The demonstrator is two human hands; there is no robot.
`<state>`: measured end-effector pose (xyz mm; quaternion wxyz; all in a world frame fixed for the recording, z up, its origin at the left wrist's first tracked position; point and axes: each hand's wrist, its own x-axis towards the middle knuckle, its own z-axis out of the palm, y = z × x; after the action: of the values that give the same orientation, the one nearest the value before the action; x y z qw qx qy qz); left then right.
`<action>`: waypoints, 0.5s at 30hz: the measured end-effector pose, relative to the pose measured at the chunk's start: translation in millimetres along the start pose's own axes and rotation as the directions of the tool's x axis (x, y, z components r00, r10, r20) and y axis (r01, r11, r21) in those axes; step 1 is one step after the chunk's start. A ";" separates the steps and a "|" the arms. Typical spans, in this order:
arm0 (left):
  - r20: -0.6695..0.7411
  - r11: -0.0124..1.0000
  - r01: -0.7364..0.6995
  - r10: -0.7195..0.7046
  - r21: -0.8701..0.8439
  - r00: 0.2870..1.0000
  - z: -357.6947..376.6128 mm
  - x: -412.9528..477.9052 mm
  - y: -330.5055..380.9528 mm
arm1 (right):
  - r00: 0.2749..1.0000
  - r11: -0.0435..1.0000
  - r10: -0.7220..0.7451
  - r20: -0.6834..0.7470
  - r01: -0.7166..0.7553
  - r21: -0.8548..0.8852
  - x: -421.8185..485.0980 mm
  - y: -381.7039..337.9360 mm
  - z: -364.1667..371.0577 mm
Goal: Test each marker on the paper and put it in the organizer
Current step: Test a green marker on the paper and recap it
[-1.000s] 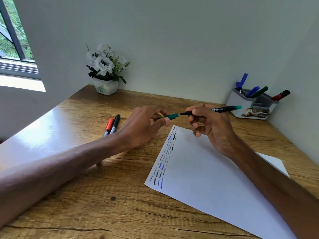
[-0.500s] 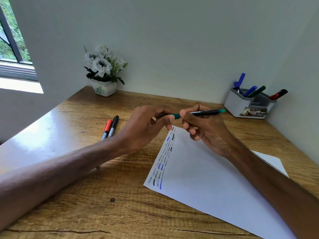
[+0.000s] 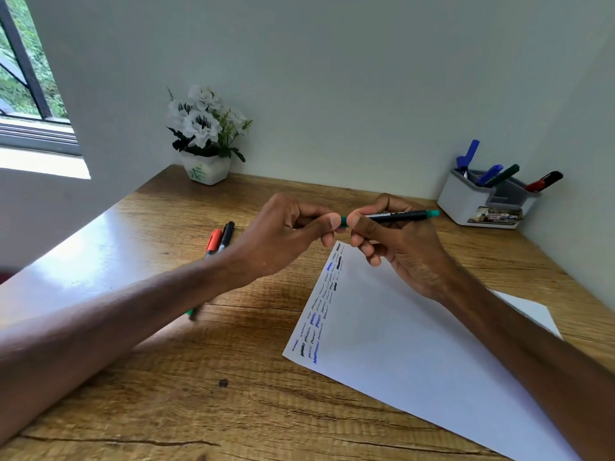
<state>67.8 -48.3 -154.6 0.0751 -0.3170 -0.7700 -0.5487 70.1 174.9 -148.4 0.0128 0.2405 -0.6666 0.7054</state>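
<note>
A green marker (image 3: 396, 216) with a black barrel lies level between my hands, above the top corner of the white paper (image 3: 416, 334). My right hand (image 3: 399, 244) grips its barrel. My left hand (image 3: 286, 234) pinches the green cap (image 3: 342, 221) at its left end, the cap seated against the barrel between my thumbs. Blue and black test scribbles run along the paper's left edge. The white and grey organizer (image 3: 466, 201) stands at the back right with several markers in it. An orange marker (image 3: 213, 242) and a black marker (image 3: 227, 236) lie left of my left hand.
A white pot of white flowers (image 3: 206, 141) stands in the back left corner of the wooden desk (image 3: 199, 394). Walls close the desk at the back and right. A green marker tip (image 3: 191, 313) shows under my left forearm. A window is at far left.
The cap, held apart from the marker's tip a second ago, has been brought onto the marker. Both hands have closed together until the thumbs nearly touch.
</note>
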 end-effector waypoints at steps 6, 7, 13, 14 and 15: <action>-0.001 0.995 -0.053 0.054 0.079 0.999 -10.1 7.5 4.2 | 0.999 0.997 0.049 -0.019 -0.050 -0.050 4.0 -8.4 -6.3; -0.031 0.994 -0.051 0.054 0.094 0.998 -11.6 8.4 3.9 | 0.998 0.997 0.058 -0.028 -0.060 -0.057 5.1 -10.4 -8.2; -0.145 0.997 -0.042 0.051 0.060 0.988 -12.1 8.7 -0.8 | 0.996 0.955 -0.062 -0.068 0.039 -0.294 10.6 -16.9 -33.5; -0.155 0.997 -0.042 0.050 0.058 0.987 -10.1 9.6 0.9 | 0.995 0.889 -0.090 -0.032 0.065 -0.454 10.8 -17.7 -36.8; -0.169 0.997 -0.043 0.054 0.067 0.984 -8.2 10.5 2.0 | 0.995 0.810 -0.095 0.013 0.085 -0.581 10.9 -17.7 -37.1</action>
<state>58.7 -51.0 -144.9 0.1640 -0.2851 -0.7696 -0.5473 54.5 208.6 -127.8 0.1246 0.2504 -0.8376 0.4693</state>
